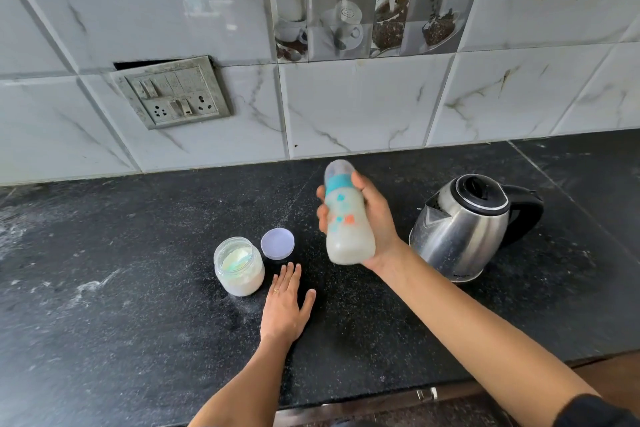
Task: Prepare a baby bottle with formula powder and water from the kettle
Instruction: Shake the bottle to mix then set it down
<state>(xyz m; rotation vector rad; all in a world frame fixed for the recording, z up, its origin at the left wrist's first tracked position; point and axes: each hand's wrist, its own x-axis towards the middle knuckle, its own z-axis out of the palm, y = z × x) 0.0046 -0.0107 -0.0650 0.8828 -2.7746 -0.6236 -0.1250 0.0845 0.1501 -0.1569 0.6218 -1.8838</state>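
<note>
My right hand [372, 218] clamped around the capped baby bottle [348, 218] of milky liquid, raised above the counter [104, 288], kettle [464, 229] just right, my left hand [285, 305] flat with fingers straight beside the open powder jar [239, 267], its lid [277, 243] just beyond.

A black speckled counter [138, 288] meets white marbled wall tiles [346, 107]; a grey switch panel [171, 94] and coffee-cup picture tiles [363, 10] sit above.
</note>
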